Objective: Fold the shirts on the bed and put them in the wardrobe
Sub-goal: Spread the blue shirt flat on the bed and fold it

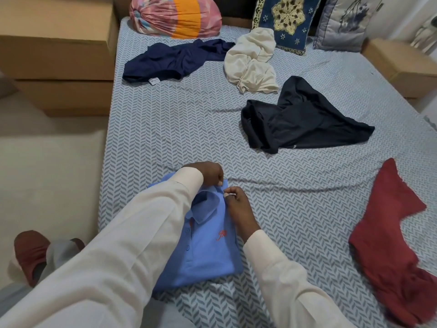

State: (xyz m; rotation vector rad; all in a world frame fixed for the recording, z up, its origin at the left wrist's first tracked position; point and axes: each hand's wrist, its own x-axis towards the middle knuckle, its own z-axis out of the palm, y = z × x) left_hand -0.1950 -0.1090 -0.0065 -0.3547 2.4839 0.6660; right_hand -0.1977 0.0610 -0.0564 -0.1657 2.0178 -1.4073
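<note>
A light blue polo shirt (205,252) lies folded at the near edge of the bed (165,129), collar away from me. My left hand (210,172) pinches the top edge of the shirt by the collar. My right hand (237,204) pinches the same edge just to the right. Further out lie unfolded shirts: a navy one (170,61) at the far left, a cream one (250,62) in the far middle, a black one (300,119) right of centre and a dark red one (390,237) at the near right.
Cardboard boxes (59,55) stand left of the bed and another box (402,65) at the far right. A tied cloth bundle (175,15) and two pillows (286,20) line the head of the bed. A red slipper (29,252) is on the floor at lower left.
</note>
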